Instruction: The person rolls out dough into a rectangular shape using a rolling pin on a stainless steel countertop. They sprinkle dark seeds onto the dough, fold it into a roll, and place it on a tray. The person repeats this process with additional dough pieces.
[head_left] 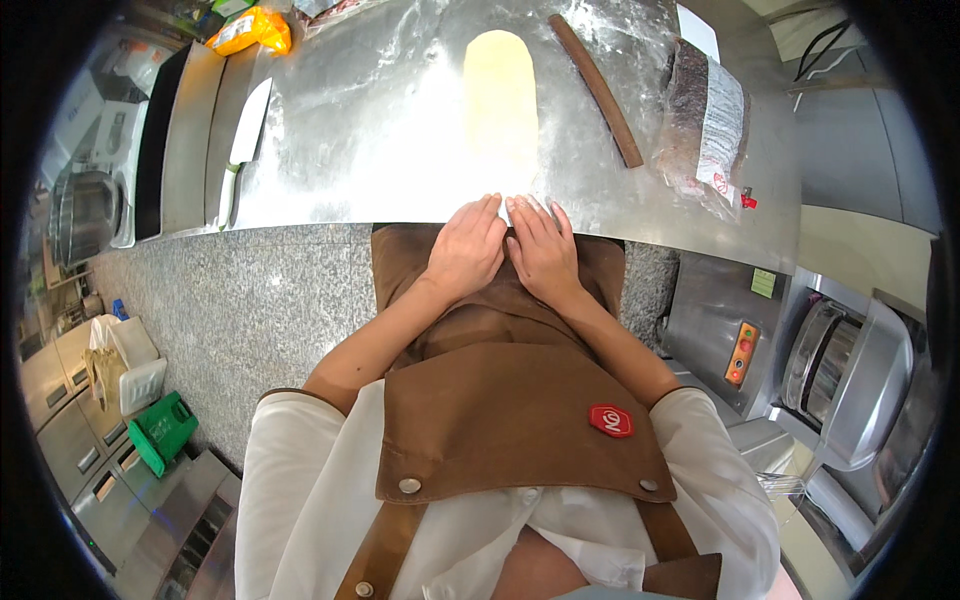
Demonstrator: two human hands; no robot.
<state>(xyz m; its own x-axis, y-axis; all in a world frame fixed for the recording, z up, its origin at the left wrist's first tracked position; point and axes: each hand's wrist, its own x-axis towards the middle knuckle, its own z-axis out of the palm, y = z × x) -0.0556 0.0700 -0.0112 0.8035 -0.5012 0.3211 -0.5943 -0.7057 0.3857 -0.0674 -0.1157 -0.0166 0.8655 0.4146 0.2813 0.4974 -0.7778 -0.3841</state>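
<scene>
A flattened oblong of pale dough (501, 97) lies lengthwise away from me on the floured metal worktop (352, 150); glare washes out its near end. My left hand (469, 244) and my right hand (541, 247) are side by side at the near edge of the worktop, fingertips at the dough's near end. Whether the fingers pinch the dough's edge cannot be told. A dark wooden strip (596, 90) lies to the right of the dough. On the far left of the worktop rests a knife (250, 124) with a pale handle.
A clear plastic bag with dark contents (686, 112) lies at the right, near a small red clip (748, 199). An orange packet (251, 31) sits at the back left. A machine with a metal bowl (821, 360) stands at the lower right, and a green bin (163, 433) at the lower left.
</scene>
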